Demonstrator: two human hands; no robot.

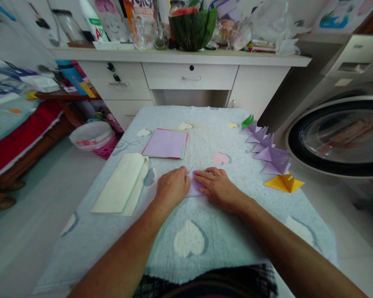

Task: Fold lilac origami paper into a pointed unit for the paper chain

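Purple paper (194, 191) lies on the worktop (233, 236) between both hands. The left hand (173, 186) curls at its left edge; I cannot tell whether that grip holds it. The right hand (220, 187), grip wide, presses flat. Folded birds (271, 153) stand right.

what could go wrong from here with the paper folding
The purple paper between the left hand and right hand rests on cloth, which might give a little and leave an uneven crease.

The orange folded piece sits near the table's right edge, so the right forearm could perhaps knock it off.
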